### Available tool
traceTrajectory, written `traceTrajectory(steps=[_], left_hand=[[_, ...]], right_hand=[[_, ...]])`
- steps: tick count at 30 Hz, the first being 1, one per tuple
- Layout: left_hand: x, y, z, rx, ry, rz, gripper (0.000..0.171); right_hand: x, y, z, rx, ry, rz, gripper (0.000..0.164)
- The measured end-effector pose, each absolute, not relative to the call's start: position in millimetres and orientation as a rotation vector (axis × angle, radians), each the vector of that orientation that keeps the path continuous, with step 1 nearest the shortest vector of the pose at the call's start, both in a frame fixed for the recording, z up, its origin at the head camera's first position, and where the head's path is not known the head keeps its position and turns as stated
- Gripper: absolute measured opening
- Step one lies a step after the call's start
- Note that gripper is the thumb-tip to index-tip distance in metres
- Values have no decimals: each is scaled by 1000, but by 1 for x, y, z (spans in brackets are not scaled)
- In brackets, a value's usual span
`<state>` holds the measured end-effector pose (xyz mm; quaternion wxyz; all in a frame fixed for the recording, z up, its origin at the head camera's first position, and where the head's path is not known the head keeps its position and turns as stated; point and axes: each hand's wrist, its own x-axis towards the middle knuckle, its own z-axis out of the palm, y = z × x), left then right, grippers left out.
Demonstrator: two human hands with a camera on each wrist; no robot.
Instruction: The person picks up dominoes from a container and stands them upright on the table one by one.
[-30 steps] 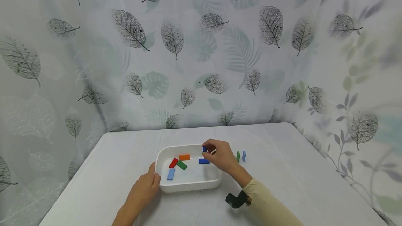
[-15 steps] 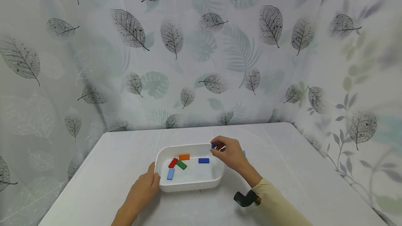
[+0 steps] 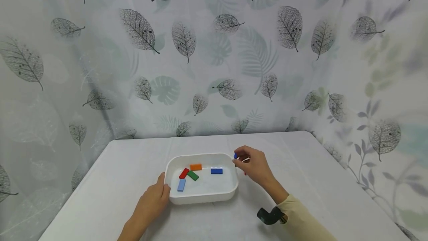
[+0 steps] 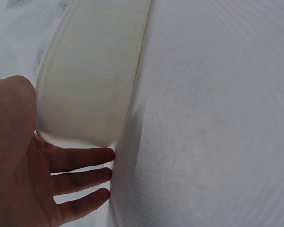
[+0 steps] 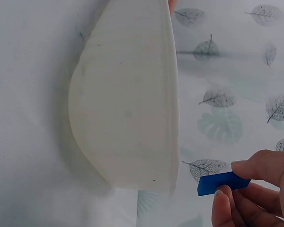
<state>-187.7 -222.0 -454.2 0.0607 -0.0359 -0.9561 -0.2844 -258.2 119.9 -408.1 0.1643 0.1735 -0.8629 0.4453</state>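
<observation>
A white plastic tray (image 3: 200, 199) lies on the table, with small flat blocks on its floor. My left hand (image 3: 152, 200) grips its left end, thumb at the rim and fingers along the outer wall; the left wrist view shows these fingers (image 4: 80, 183) fairly straight against it. Just beyond the right rim, my right hand (image 3: 254, 164) pinches a dark blue block (image 5: 220, 183) between thumb and fingertips, raised above the table. Inside the tray are an orange block (image 3: 195, 167), a red block (image 3: 184, 173), a green block (image 3: 193, 175), a light blue block (image 3: 181, 185) and another dark blue block (image 3: 216, 171).
A small red piece (image 3: 245, 173) shows beneath the right hand, mostly hidden by it. The white-covered table (image 3: 301, 181) reaches back to a leaf-printed curtain (image 3: 207, 66). A dark device (image 3: 270, 215) is strapped to the right wrist.
My right hand has moved right with the dark blue block, from above the tray to outside its right rim. It now covers the green and light blue blocks seen there before. The left hand stays put.
</observation>
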Motion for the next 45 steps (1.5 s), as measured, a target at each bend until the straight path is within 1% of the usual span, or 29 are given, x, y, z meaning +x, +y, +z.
traceTrajectory(steps=[14, 27, 45], left_hand=[[-187, -223, -453, -127, -2890, -876, 49], [-187, -222, -455, -123, -2872, -881, 48], [-187, -223, -454, -112, -2901, -869, 52]], right_hand=[[-254, 134, -417, 483, -2431, 1252, 27], [-250, 147, -433, 465, -2489, 1246, 25], [-249, 148, -453, 412, -2578, 1297, 24]])
